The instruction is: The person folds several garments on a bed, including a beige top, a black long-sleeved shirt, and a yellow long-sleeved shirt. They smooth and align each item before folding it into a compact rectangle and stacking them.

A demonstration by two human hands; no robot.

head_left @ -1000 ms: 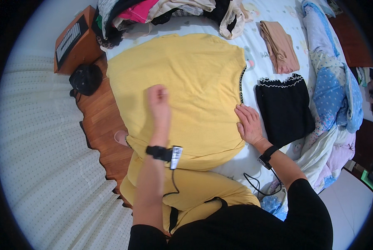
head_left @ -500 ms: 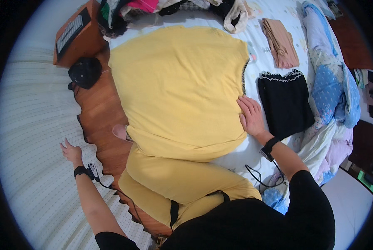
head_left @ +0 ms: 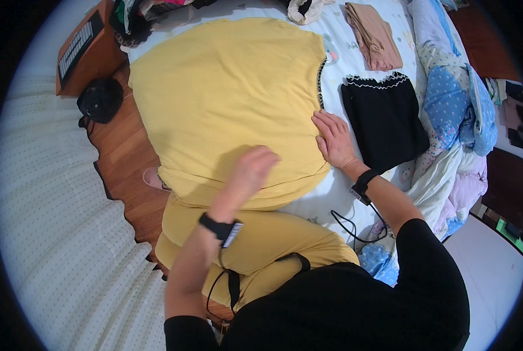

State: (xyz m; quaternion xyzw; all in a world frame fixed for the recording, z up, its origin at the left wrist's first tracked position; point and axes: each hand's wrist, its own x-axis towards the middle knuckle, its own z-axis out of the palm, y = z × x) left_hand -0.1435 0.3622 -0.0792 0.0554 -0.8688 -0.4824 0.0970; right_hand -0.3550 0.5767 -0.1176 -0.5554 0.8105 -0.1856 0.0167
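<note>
A large yellow garment (head_left: 220, 99) lies spread over the bed and my lap, with a dark patterned trim along part of its right edge. My right hand (head_left: 334, 139) rests on that edge just below the trim, fingers stretched out flat on the cloth. Over the garment's lower middle is my left hand (head_left: 251, 174), smeared by motion; its fingers cannot be made out, nor whether it touches the cloth. A folded black garment (head_left: 385, 123) with white zigzag trim lies close to the right of my right hand.
Folded tan clothing (head_left: 375, 36) lies beyond the black garment. Heaped clothes (head_left: 150, 14) lie at the far left, and a bunched blue floral quilt (head_left: 448, 108) lines the right. Left of the bed are a black cap (head_left: 100, 99), a brown box (head_left: 85, 47) and a white curtain (head_left: 48, 175).
My left hand has swung right from beside the curtain to over the yellow garment. My right hand stays at the garment's edge. The whole view has shifted slightly.
</note>
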